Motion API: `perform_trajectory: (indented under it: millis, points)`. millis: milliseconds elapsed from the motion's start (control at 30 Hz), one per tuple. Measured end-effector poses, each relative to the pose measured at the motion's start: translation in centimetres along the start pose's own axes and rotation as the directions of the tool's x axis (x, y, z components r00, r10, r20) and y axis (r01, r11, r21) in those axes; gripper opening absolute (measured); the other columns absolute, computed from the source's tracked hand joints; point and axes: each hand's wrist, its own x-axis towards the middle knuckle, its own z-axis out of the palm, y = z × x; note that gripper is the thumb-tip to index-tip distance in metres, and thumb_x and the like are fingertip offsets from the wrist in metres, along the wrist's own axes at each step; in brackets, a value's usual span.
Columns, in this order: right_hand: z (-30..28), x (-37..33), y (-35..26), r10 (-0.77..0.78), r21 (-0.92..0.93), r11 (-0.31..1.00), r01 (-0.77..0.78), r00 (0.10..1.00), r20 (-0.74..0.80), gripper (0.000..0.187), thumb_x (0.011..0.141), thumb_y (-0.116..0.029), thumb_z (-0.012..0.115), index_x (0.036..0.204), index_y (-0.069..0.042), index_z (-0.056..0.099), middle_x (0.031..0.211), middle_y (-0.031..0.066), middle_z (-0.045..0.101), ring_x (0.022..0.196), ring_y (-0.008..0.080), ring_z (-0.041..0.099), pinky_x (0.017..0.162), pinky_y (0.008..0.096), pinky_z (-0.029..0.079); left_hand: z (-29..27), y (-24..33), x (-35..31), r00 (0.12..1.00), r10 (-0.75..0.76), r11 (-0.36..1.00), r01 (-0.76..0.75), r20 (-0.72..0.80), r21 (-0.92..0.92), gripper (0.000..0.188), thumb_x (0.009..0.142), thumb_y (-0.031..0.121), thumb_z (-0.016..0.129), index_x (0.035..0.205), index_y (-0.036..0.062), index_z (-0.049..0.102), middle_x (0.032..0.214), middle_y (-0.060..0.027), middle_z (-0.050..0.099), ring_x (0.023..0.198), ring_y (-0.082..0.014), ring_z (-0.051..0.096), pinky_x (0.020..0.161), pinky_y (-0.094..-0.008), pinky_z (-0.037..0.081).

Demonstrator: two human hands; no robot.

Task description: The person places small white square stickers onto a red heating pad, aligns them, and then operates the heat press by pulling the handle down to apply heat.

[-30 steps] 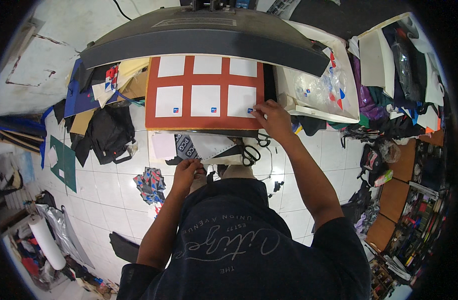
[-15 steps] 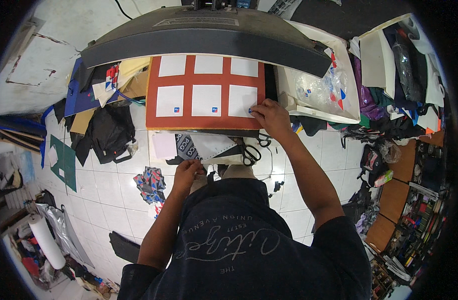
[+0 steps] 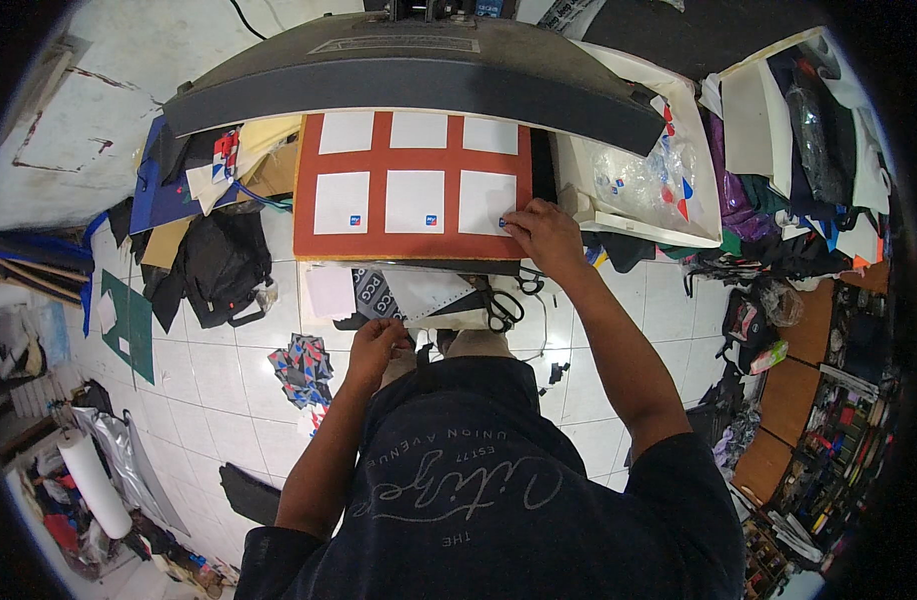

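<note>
Six white squares lie in two rows on a reddish-brown pad (image 3: 375, 190), under the raised dark upper plate (image 3: 409, 85) of a heat press. In the near row, the left white square (image 3: 341, 195) and the middle white square (image 3: 415, 190) each bear a small blue label near the lower right corner. My right hand (image 3: 547, 238) is at the same corner of the right white square (image 3: 487, 200), fingertips pinched on a small blue label (image 3: 504, 222) they partly cover. My left hand (image 3: 379, 345) has curled fingers beside the lower shelf edge; whatever they hold is hidden.
Scissors (image 3: 502, 310) and sheets of material (image 3: 419, 293) lie on the shelf below the pad. A white tray (image 3: 634, 228) with clear plastic stands at the right. At the left hang black bags (image 3: 224, 260); a pile of coloured scraps (image 3: 304, 370) lies on the tiled floor.
</note>
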Motion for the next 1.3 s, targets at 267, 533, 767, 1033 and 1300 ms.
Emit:
perform_trajectory:
  millis: [267,533,767,1033,1300]
  points:
    - [0.3,-0.1,0.3,-0.012,-0.019,1.000,0.012,1.000,-0.013,0.017,0.084,-0.023,0.067,0.098,-0.016,0.071,0.087,0.0050,0.059,0.085,0.0226,0.061,0.074,0.0369,0.051,0.4,0.6,-0.1,1.000,-0.005,1.000,0.005,-0.008,-0.021,0.022,0.089,0.018,0.060,0.103,0.0008,0.060,0.089,-0.0063,0.064,0.076,-0.0131,0.061,0.065,-0.0250,0.047]
    - [-3.0,0.1,0.2,0.175,0.134,0.978,-0.159,0.978,-0.117,0.023,0.086,-0.024,0.067,0.106,-0.012,0.068,0.087,0.0100,0.062,0.072,0.0238,0.062,0.065,0.0365,0.051,0.3,0.9,-0.4,0.999,-0.036,0.999,0.035,-0.034,-0.011,0.027,0.092,0.023,0.059,0.106,0.0004,0.059,0.091,-0.0074,0.065,0.078,-0.0149,0.062,0.066,-0.0269,0.048]
    - [-1.1,-3.0,0.9,0.258,0.263,0.944,-0.200,0.944,-0.205,0.021,0.086,-0.021,0.067,0.104,-0.009,0.068,0.085,0.0100,0.061,0.072,0.0218,0.062,0.063,0.0333,0.049,-0.2,0.0,0.1,1.000,-0.008,1.000,0.008,-0.028,-0.001,0.030,0.091,0.025,0.059,0.109,0.0006,0.060,0.093,-0.0082,0.064,0.080,-0.0172,0.062,0.068,-0.0282,0.047]
    - [2.5,-6.1,-1.4,0.446,0.459,0.837,-0.298,0.857,-0.258,0.017,0.085,-0.018,0.065,0.100,-0.010,0.067,0.093,0.0127,0.058,0.087,0.0302,0.058,0.072,0.0400,0.048,-1.0,0.7,-0.6,0.997,0.000,0.999,0.003,-0.081,0.037,0.027,0.092,0.024,0.060,0.106,0.0019,0.060,0.092,-0.0077,0.065,0.075,-0.0160,0.062,0.064,-0.0263,0.047]
    - [3.0,-4.4,-1.1,0.355,0.427,0.887,-0.178,0.853,-0.382,0.018,0.083,-0.013,0.065,0.100,-0.008,0.068,0.095,0.0142,0.057,0.090,0.0300,0.056,0.078,0.0394,0.046,-1.7,1.0,-0.7,0.996,-0.016,0.998,0.021,-0.089,0.060,0.025,0.089,0.019,0.058,0.106,0.0007,0.060,0.093,-0.0081,0.065,0.076,-0.0163,0.062,0.064,-0.0263,0.047]
